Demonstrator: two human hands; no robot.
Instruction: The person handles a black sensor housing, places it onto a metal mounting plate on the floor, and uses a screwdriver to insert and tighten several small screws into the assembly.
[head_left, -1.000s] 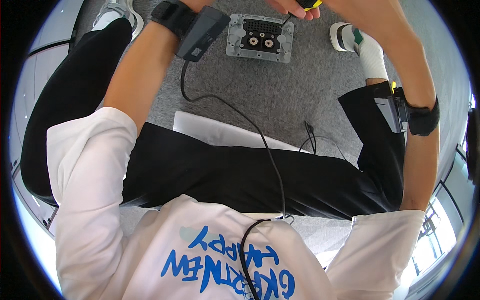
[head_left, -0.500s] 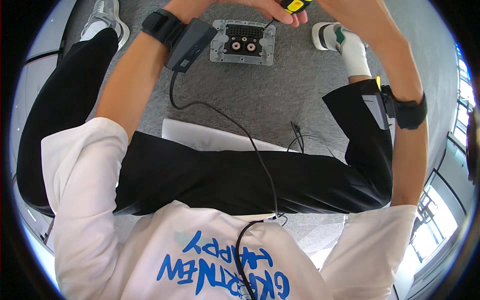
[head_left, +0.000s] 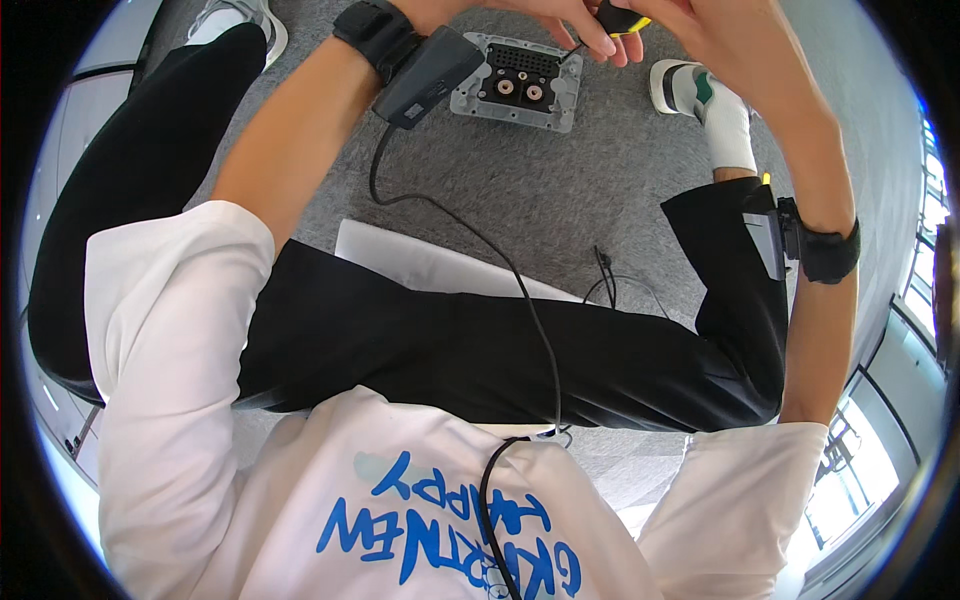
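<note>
A screwdriver with a black and yellow handle (head_left: 622, 18) is held near the top edge, its thin dark shaft slanting down to the left. The shaft's end reaches the right part of a grey rectangular connector housing (head_left: 562, 118) on the floor. Inside the housing is a black insert (head_left: 520, 80) with rows of small holes and two round metal contacts. My left hand (head_left: 570, 22), partly cut off by the top edge, closes its thumb and fingers round the front of the handle. From the right, my right hand (head_left: 705, 30) grips the handle's back end.
Grey carpet (head_left: 470, 200) lies under the housing. My legs in black trousers (head_left: 500, 350) frame the space, and a white flat sheet (head_left: 440, 265) shows behind my shin. A black cable (head_left: 500, 255) hangs from the device on my left wrist (head_left: 428, 78). Thin wires (head_left: 607, 275) lie beside the sheet.
The view has shifted, so the housing and hands appear farther right. My right hand has turned round the handle, which shows less yellow. The shaft still points into the housing's right part.
</note>
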